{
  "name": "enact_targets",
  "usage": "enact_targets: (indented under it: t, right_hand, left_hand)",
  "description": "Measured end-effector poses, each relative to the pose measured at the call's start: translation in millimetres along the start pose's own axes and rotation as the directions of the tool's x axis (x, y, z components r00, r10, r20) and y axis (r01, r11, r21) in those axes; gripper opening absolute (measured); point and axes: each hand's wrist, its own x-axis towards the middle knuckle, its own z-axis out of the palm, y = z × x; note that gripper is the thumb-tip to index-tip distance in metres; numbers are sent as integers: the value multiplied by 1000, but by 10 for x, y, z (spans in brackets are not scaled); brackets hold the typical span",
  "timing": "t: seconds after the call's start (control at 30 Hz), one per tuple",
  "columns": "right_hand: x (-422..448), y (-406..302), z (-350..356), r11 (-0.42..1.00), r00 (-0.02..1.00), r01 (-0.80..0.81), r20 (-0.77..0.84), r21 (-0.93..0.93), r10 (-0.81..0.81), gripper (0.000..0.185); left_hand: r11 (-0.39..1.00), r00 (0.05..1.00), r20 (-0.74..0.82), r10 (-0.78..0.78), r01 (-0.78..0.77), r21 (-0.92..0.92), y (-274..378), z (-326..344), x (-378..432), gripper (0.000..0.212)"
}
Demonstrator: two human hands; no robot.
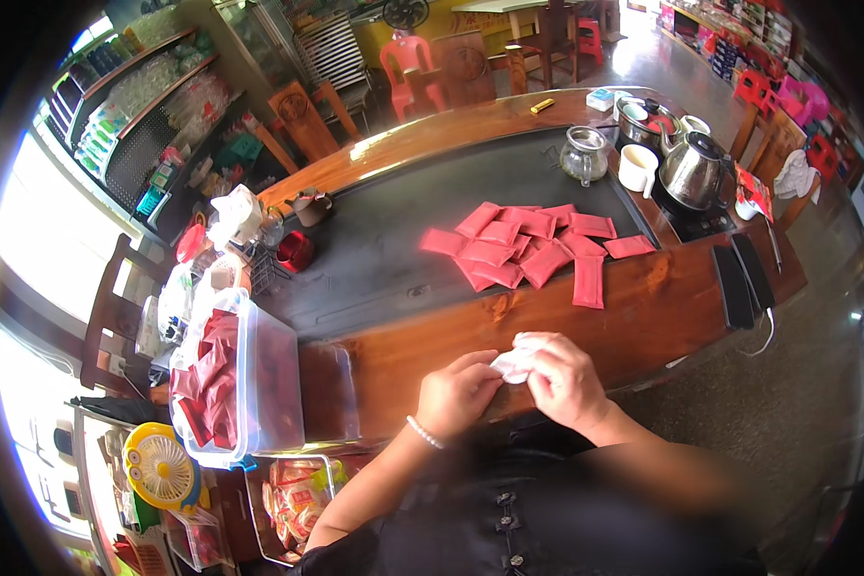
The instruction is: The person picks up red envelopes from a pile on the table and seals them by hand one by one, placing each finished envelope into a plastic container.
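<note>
Between my two hands, over the near edge of the wooden table (pixel 417 360), is a small crumpled white piece (pixel 511 366), perhaps tissue or paper. My left hand (pixel 457 394), with a white bead bracelet at the wrist, pinches its left end. The fingers of my right hand (pixel 565 381) close over its right side and hide part of it. Beyond my hands, a loose pile of flat red packets (pixel 500 232) lies on the dark inset tray (pixel 389 209). One red packet (pixel 588 282) lies apart at the near side, partly over the wooden rim.
At left stands a clear plastic bin (pixel 273 381) holding red packets. A red cup (pixel 295 252) and a brown teapot (pixel 309 207) sit beyond it. To the right are a glass pot (pixel 584 155), a white cup (pixel 637 169), a metal kettle (pixel 691 173) and a black phone (pixel 732 286).
</note>
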Motion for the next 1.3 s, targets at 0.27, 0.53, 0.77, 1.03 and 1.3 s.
enact_targets:
  t: [0.27, 0.53, 0.77, 1.03, 1.3]
  right_hand:
    - [-259, 397, -25, 993, 1000, -25, 2, -114, 26, 14]
    - [-258, 410, -82, 988, 997, -70, -45, -134, 64, 11]
    - [-263, 432, -71, 994, 998, -43, -56, -97, 38, 9]
    - [-316, 442, -20, 979, 990, -96, -121, -180, 75, 12]
    - [-274, 401, -37, 957, 973, -167, -199, -237, 120, 12]
  left_hand:
    - [999, 999, 38, -24, 23, 41, -16, 6, -10, 26]
    - [999, 994, 109, 20, -24, 32, 159, 41, 262, 47]
    - [998, 983, 186, -3, -9, 61, 154, 203, 430, 43]
    - [999, 976, 215, 24, -31, 32, 188, 217, 549, 32]
    - [968, 997, 39, -73, 61, 244, 222, 245, 273, 35]
